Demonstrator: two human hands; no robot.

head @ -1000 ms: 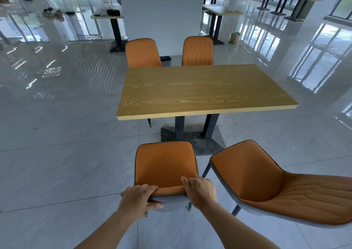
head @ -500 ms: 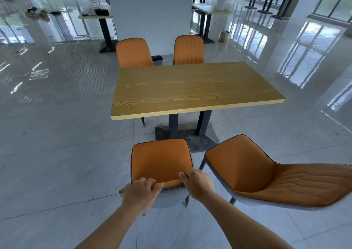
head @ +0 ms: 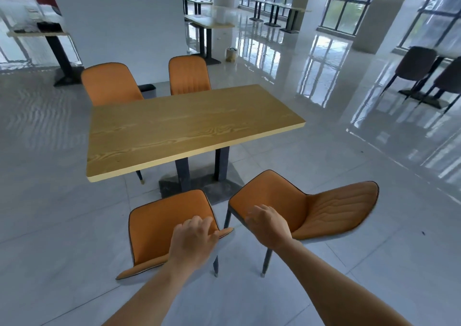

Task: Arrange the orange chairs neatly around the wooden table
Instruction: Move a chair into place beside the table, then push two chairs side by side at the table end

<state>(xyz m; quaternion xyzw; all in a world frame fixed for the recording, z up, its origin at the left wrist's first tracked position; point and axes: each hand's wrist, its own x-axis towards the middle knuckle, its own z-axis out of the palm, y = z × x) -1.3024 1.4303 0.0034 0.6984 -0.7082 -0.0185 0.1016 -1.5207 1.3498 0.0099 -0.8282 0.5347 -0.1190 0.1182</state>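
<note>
Now left hand grips near chair; right hand hovers loose over second chair.

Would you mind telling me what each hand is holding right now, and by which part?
The left hand grips the top edge of the near orange padded chair's backrest; the right hand hovers open, holding nothing.

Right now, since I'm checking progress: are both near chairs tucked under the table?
No: both near orange chairs stand clear of the wooden table, and the right one faces sideways.
</note>
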